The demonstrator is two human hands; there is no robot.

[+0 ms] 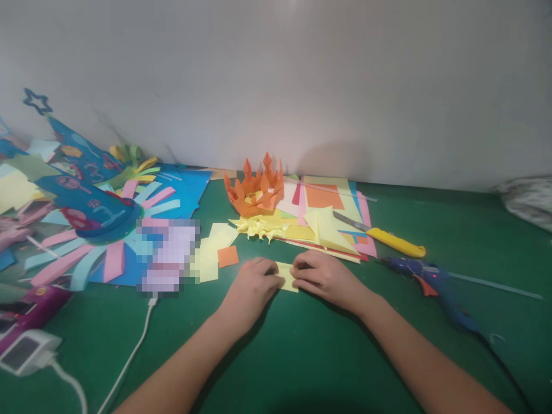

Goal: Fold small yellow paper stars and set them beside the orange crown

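A small pale yellow piece of paper [287, 278] lies just above or on the green table, between my two hands. My left hand [257, 286] pinches its left edge with thumb and fingers. At the opposite edge, the fingers of my right hand [324, 278] are closed on the same paper. Just beyond are crumpled yellow paper pieces [263, 227] and an orange folded-paper crown [254, 192]. A small orange paper square [227, 256] rests left of my left hand, beside loose yellow sheets [209, 261].
Right of my hands lie a yellow box cutter [394, 241], blade out, and a blue glue gun [431, 282] with a cord. Blue paper cones [92, 204] with paper strips stand at left. A white cable [140, 345] and charger [30, 352] lie near front left.
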